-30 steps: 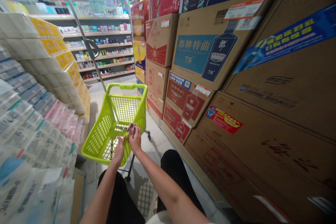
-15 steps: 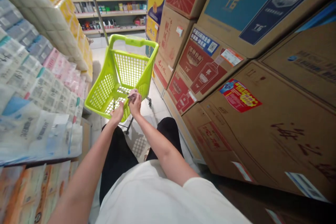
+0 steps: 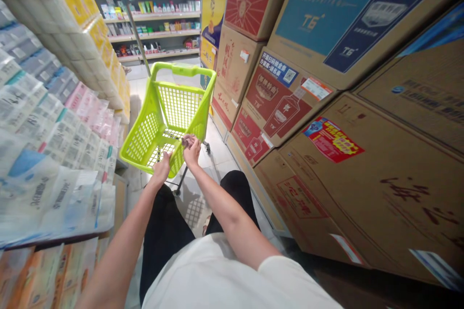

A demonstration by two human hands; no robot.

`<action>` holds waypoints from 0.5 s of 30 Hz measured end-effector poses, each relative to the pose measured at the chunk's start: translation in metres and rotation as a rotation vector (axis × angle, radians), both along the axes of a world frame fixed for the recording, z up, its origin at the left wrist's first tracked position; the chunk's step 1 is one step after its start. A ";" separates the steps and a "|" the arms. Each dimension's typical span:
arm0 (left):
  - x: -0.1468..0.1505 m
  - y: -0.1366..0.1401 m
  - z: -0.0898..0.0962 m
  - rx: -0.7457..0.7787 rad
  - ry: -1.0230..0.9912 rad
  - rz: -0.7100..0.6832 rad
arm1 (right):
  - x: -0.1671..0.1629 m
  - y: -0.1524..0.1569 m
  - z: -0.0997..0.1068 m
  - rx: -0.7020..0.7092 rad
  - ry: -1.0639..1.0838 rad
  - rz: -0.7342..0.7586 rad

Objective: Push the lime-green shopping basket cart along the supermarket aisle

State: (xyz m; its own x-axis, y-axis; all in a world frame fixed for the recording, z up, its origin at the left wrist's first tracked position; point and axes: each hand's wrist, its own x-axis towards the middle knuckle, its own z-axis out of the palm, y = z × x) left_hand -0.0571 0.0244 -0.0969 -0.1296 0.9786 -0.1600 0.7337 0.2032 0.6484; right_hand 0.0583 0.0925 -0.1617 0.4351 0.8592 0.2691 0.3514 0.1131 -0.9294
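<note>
In front of my legs stands a lime-green plastic shopping cart (image 3: 139,147) with a perforated basket. My left hand (image 3: 162,169) is closed on its near rim, the thumb pointing up. To the right, my right hand (image 3: 192,152) is at the basket's near right edge. Its fingers pinch a small crumpled pinkish-brown thing (image 3: 188,141), whose kind I cannot make out. Part of that thing is hidden by my fingers. Inside the basket I see only its slotted floor.
Stacked cardboard boxes (image 3: 315,207) line the right side closely. Packs of tissue paper (image 3: 54,188) and yellow-white bundles (image 3: 87,34) are piled on the left. Shelves (image 3: 155,17) of bottles and tubes close the far end, and a metal pole (image 3: 134,26) rises behind the cart.
The view has shifted, so the cart and my hands sit slightly lower in it. The crumpled thing shows less of its pale pink side. Both hands keep their holds.
</note>
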 end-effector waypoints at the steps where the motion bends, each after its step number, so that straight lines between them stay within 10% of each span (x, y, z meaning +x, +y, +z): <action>1: -0.002 -0.001 0.000 -0.006 0.015 0.012 | 0.001 0.000 0.001 0.043 -0.033 0.008; 15: -0.013 -0.008 -0.013 -0.049 0.036 -0.061 | -0.017 -0.022 -0.022 -0.018 -0.029 0.087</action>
State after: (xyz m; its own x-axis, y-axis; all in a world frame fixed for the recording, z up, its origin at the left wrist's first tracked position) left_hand -0.0698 0.0168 -0.1095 -0.0765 0.9759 -0.2046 0.7682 0.1885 0.6119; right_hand 0.0408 0.0708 -0.1833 0.3512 0.8980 0.2650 0.3682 0.1277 -0.9209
